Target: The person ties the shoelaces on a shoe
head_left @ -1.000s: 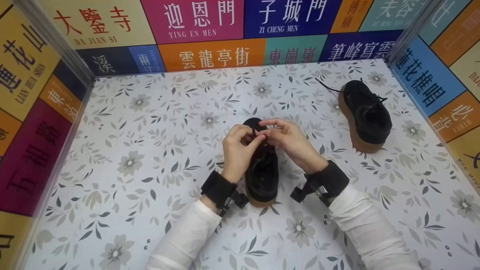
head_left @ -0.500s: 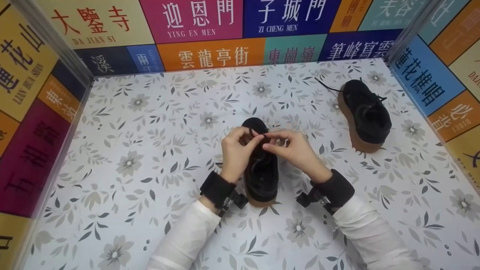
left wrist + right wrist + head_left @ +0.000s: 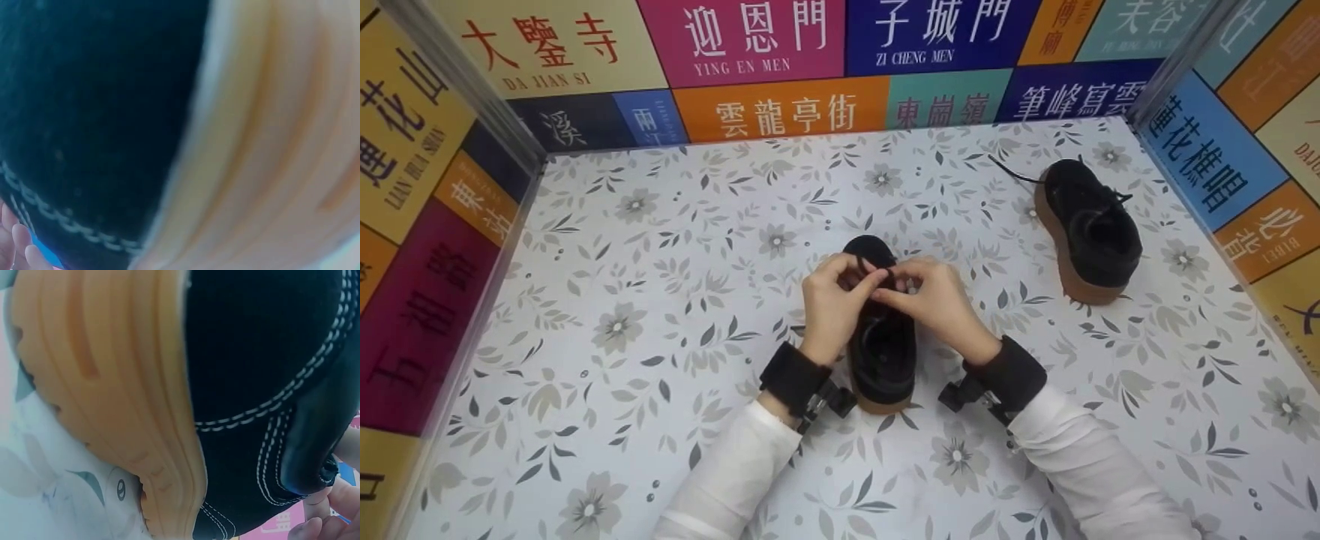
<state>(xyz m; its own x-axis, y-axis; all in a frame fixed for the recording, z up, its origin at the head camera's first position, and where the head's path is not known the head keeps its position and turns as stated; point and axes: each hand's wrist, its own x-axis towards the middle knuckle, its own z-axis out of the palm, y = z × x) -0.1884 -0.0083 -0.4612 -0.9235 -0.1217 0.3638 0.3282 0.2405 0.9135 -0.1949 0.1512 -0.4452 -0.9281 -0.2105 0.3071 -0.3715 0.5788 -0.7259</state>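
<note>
A black shoe [image 3: 883, 375] with a tan sole stands in front of the person, toe pointing away. Over its laced front, the left hand [image 3: 831, 304] pinches a dark shoelace [image 3: 863, 263] between thumb and index finger. The right hand [image 3: 943, 304] pinches the lace from the other side, its thumb close to the left one. Most of the lace is hidden behind the fingers. In the left wrist view, the stitched upper [image 3: 95, 112] fills much of the picture. The right wrist view shows the tan sole [image 3: 124, 371] and fingertips [image 3: 332, 512] beyond the shoe's collar.
A second black shoe [image 3: 1099, 240] stands at the right, with one lace end [image 3: 1014, 171] trailing to its left. Floral paper [image 3: 619, 326] covers the table. Colourful panels with lettering [image 3: 780, 109] wall in the back and both sides.
The right hand first drew back slightly to the right and toward the person, then came in again to the left hand. The left hand and both shoes have stayed almost still.
</note>
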